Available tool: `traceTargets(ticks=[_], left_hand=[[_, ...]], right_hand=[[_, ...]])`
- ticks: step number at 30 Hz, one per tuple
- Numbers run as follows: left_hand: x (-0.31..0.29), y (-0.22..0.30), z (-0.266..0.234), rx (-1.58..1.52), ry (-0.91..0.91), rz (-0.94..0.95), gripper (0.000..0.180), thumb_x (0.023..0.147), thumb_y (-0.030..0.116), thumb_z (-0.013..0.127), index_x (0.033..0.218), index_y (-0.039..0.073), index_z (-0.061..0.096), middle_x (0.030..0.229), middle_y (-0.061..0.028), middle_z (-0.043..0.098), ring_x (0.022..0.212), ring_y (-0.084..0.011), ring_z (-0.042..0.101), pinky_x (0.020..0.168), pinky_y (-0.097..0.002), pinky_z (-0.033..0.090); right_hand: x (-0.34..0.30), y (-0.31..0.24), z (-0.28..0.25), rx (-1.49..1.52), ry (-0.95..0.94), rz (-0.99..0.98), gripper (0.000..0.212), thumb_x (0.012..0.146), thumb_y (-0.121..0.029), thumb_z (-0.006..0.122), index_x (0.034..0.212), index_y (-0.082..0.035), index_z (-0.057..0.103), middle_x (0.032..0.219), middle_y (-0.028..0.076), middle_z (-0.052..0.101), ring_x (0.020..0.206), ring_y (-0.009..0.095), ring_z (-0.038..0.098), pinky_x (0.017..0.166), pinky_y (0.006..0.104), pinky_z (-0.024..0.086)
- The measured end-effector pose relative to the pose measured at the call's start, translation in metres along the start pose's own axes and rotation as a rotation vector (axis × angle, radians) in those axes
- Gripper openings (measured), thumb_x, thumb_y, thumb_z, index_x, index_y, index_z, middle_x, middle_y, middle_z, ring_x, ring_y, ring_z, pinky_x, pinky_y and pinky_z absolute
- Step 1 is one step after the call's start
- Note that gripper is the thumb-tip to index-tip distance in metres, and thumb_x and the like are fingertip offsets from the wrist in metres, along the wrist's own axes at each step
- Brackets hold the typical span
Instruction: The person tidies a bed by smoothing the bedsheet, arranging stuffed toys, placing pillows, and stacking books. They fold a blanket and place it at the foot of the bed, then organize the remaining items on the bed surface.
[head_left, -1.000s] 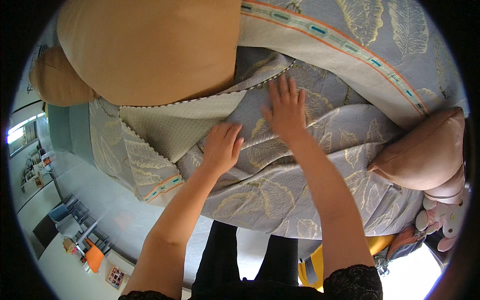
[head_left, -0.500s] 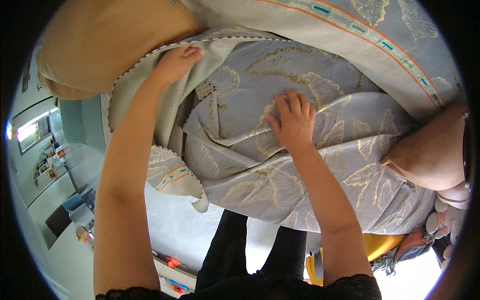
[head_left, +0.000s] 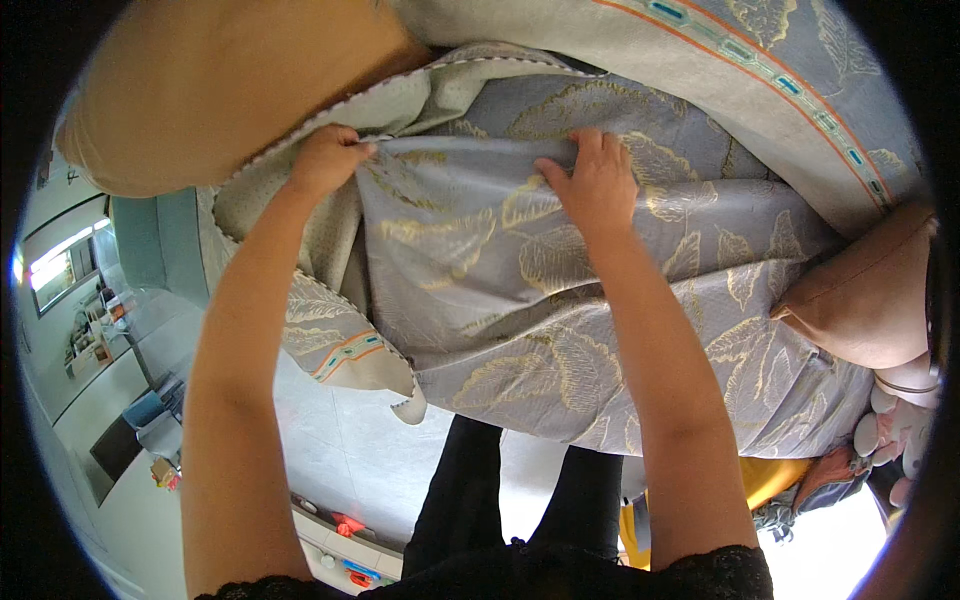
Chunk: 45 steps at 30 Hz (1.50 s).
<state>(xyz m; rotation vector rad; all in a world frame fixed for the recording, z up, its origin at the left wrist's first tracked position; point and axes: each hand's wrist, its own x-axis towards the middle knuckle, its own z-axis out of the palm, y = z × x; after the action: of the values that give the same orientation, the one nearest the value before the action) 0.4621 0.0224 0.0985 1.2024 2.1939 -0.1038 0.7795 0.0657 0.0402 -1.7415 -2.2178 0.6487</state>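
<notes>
Grey-blue cloth with pale gold leaf prints, a bedspread (head_left: pixel 560 300), lies rumpled across the bed and hangs over its near edge down toward the person's dark trousers (head_left: pixel 500 500). The left hand (head_left: pixel 325 160) is closed on a folded-over part of the cover at the far left, fingers curled around the fabric where its plain beige underside and small scalloped trim show. The right hand (head_left: pixel 598 185) rests farther right on the top of the cover, fingers bent and pressing or gathering the cloth; whether it truly pinches a fold I cannot tell. A corner with an orange and teal border stripe (head_left: pixel 345 352) droops at the near left. Beyond the left hand sits a large tan pillow (head_left: pixel 220 90). To the right lies a second tan pillow (head_left: pixel 870 310), with a pale stuffed toy (head_left: pixel 895 430) just near it.
</notes>
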Motion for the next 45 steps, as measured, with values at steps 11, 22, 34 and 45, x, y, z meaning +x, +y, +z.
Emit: traceTargets(ticks=[11, 22, 34, 45], left_hand=[[0.02, -0.027, 0.029, 0.052, -0.202, -0.005, 0.07, 0.079, 0.051, 0.062, 0.128, 0.004, 0.049, 0.137, -0.0163, 0.043, 0.125, -0.0303, 0.041, 0.104, -0.0355, 0.031], [0.038, -0.027, 0.011, -0.557, -0.271, -0.145, 0.068, 0.082, 0.059, 0.049, 0.12, 0.004, 0.057, 0.129, -0.0146, 0.052, 0.115, -0.0242, 0.048, 0.098, -0.036, 0.034], [-0.009, 0.031, -0.064, -0.864, 0.154, -0.012, 0.059, 0.088, 0.055, 0.041, 0.108, 0.004, 0.062, 0.099, -0.0135, 0.067, 0.089, -0.0217, 0.063, 0.093, -0.0367, 0.035], [-0.068, 0.012, -0.063, -0.678, 0.442, 0.303, 0.059, 0.089, 0.052, 0.049, 0.103, -0.003, 0.065, 0.109, -0.0119, 0.062, 0.11, -0.0211, 0.052, 0.1, -0.0326, 0.034]], right_hand=[[0.074, 0.01, -0.002, -0.173, -0.058, -0.052, 0.05, 0.074, -0.042, 0.07, 0.112, -0.012, 0.059, 0.111, 0.017, 0.052, 0.093, 0.039, 0.06, 0.074, 0.0457, 0.052], [0.091, -0.004, 0.0, -0.405, -0.301, -0.166, 0.023, 0.082, -0.013, 0.056, 0.103, -0.004, 0.061, 0.103, 0.019, 0.061, 0.088, 0.036, 0.064, 0.073, 0.0446, 0.053], [0.127, -0.046, 0.008, -0.35, -0.209, -0.473, 0.03, 0.077, -0.021, 0.061, 0.103, -0.006, 0.062, 0.095, 0.018, 0.066, 0.084, 0.033, 0.066, 0.067, 0.0449, 0.055], [0.159, -0.061, 0.017, -0.564, -0.183, -0.299, 0.045, 0.096, -0.027, 0.037, 0.139, -0.018, 0.034, 0.146, 0.006, 0.031, 0.13, 0.026, 0.036, 0.108, 0.0455, 0.027]])
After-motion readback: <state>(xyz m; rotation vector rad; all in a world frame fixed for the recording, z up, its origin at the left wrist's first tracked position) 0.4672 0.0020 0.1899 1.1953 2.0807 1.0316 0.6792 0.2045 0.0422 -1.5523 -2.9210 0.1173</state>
